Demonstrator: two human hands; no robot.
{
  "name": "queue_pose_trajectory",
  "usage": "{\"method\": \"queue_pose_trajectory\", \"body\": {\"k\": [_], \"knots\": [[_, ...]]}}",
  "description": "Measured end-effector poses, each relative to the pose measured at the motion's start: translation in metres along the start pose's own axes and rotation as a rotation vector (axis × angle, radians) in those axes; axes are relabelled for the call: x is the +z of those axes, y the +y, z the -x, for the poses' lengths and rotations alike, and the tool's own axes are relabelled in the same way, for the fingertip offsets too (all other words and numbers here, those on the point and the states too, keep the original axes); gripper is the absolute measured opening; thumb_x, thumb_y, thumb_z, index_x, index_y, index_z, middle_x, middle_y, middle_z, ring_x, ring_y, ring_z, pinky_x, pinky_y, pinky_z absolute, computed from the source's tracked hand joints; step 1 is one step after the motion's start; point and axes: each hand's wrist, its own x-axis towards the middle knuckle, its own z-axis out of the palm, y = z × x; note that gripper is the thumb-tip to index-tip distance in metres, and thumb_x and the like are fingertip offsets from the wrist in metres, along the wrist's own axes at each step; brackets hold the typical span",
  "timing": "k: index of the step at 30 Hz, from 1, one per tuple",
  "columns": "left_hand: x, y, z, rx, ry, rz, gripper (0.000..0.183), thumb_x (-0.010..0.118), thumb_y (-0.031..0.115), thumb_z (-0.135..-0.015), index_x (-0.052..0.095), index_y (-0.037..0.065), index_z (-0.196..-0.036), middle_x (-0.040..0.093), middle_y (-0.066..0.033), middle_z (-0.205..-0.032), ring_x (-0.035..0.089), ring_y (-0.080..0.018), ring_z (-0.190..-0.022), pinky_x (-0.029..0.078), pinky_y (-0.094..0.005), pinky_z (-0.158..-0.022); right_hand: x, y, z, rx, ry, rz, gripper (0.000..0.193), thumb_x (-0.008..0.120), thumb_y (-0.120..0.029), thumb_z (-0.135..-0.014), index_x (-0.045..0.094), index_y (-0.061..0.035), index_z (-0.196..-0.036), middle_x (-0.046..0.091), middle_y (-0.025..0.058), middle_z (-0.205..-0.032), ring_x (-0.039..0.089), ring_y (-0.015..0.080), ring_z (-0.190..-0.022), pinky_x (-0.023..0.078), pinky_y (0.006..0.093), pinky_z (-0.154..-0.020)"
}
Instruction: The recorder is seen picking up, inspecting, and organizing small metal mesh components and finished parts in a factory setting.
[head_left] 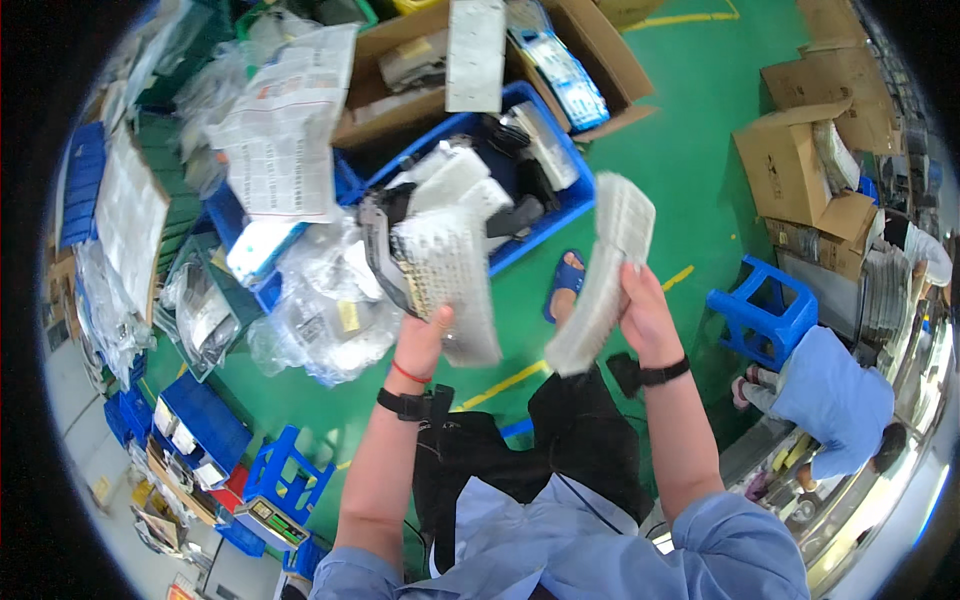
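My left hand (425, 340) grips a whitish sheet (445, 275) covered in rows of small bumps, perhaps a plastic tray. Dark strips (380, 240) show along its left side; I cannot tell whether they belong to it. My right hand (643, 310) is closed on a long white piece (605, 270) of similar bumpy look, tilted and blurred by motion. The two pieces are apart, held over the floor in front of my legs. Beyond them stands a blue crate (545, 235) filled with white pieces (460, 185) and black parts (525, 215).
Behind the crate, a cardboard box (410, 25) holds packed items. Newspaper (290, 130) and clear plastic bags (330, 300) lie at left. A blue stool (765, 310) stands at right, near a bent-over person in blue (835, 390) and cartons (790, 165). Another blue stool (285, 470) is lower left.
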Motion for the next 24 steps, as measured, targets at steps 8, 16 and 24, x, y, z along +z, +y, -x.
{"method": "queue_pose_trajectory", "body": {"k": [8, 16, 24], "knots": [[0.091, -0.049, -0.069, -0.064, 0.340, 0.168, 0.053, 0.065, 0.025, -0.088, 0.045, -0.001, -0.130, 0.054, -0.0065, -0.125, 0.050, -0.0168, -0.113, 0.037, -0.0316, -0.099, -0.063, -0.041, -0.241, -0.203, -0.087, 0.510, 0.038, 0.065, -0.016, -0.087, 0.050, 0.0022, -0.117, 0.062, 0.0081, -0.111, 0.058, 0.0140, -0.099, 0.046, 0.0305, -0.087], [0.102, -0.057, -0.108, -0.226, 0.489, 0.154, 0.036, 0.063, 0.010, -0.087, 0.055, -0.002, -0.120, 0.062, -0.0072, -0.113, 0.058, -0.0158, -0.100, 0.045, -0.0291, -0.089, -0.092, -0.001, -0.274, -0.299, -0.005, 1.106, 0.045, 0.073, -0.026, -0.078, 0.051, 0.0035, -0.104, 0.064, 0.0214, -0.098, 0.063, 0.0333, -0.091, 0.048, 0.0385, -0.078], [0.117, -0.058, -0.163, -0.133, 0.356, 0.245, 0.037, 0.061, 0.010, -0.089, 0.053, -0.002, -0.123, 0.058, -0.0056, -0.119, 0.054, -0.0139, -0.106, 0.042, -0.0286, -0.093, -0.038, -0.004, -0.284, -0.315, 0.250, 1.856, 0.040, 0.071, -0.033, -0.077, 0.048, -0.0045, -0.094, 0.065, 0.0168, -0.085, 0.062, 0.0339, -0.082, 0.043, 0.0469, -0.072]]}}
